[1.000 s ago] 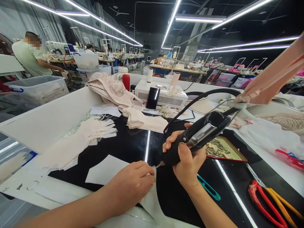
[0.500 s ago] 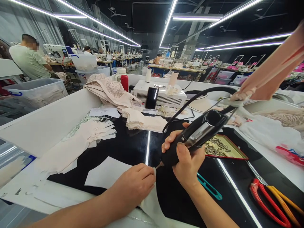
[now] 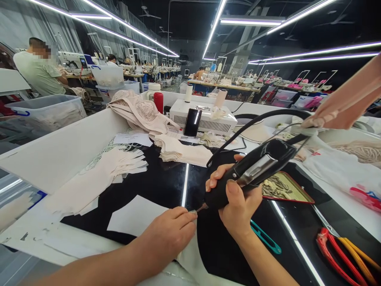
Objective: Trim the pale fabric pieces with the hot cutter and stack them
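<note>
My right hand (image 3: 238, 198) is wrapped round a black handheld tool (image 3: 253, 171) with a silver lever, tilted down to the left. Its thin metal tip meets the edge of a pale fabric piece (image 3: 193, 254) at the fingertips of my left hand (image 3: 169, 238). Those left fingers are pinched on the fabric edge, and the rest of the piece hangs down below them. A white sheet (image 3: 135, 218) lies flat on the black tabletop (image 3: 166, 186) beside my left hand.
Stacked beige pieces (image 3: 181, 151) lie beyond my hands, others (image 3: 104, 171) at left. A white machine (image 3: 205, 117) and phone (image 3: 193, 122) stand behind. At right are a tray (image 3: 288, 186), teal cutter (image 3: 266, 238) and red-and-yellow-handled scissors (image 3: 333, 250). A person (image 3: 38, 71) sits far left.
The view has shifted slightly. The black tool's rear has swung a little to the right, while its tip stays by my left fingertips. Both hands keep their grip.
</note>
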The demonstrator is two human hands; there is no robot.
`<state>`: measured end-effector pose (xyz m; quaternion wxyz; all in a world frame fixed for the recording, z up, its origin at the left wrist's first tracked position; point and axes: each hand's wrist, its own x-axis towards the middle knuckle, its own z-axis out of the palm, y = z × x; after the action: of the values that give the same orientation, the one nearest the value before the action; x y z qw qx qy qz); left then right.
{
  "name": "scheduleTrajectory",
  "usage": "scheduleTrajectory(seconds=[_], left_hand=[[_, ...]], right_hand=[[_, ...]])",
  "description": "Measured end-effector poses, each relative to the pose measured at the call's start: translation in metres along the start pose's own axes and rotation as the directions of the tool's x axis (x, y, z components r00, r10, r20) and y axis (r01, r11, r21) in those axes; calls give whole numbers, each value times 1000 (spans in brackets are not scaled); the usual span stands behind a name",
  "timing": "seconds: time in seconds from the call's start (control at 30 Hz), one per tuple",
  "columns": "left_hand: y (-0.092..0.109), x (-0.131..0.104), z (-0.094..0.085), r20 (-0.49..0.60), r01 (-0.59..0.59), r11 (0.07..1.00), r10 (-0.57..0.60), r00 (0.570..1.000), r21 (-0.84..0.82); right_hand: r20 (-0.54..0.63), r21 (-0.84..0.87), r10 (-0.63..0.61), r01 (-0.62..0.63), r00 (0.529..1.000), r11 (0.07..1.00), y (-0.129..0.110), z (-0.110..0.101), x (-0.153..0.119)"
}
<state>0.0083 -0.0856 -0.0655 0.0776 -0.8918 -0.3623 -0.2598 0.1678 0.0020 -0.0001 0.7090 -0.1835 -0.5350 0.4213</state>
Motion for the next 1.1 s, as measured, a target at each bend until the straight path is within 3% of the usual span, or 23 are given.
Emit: scheduleTrajectory(seconds=[0.37,0.6,1.1], left_hand=[[1,1,-1,20,34,999,-34,999,-36],[-4,-8,2,41,27,999,-26,999,-24],[2,1,-5,20,-12,1000,12,1000,17]], right_hand=[[5,28,2,-2,1000,1000,-1,1,0],[-53,17,12,-11,999,1000,0,8,-2],[-11,-33,-1,1,1000,999,-3,3,-2]])
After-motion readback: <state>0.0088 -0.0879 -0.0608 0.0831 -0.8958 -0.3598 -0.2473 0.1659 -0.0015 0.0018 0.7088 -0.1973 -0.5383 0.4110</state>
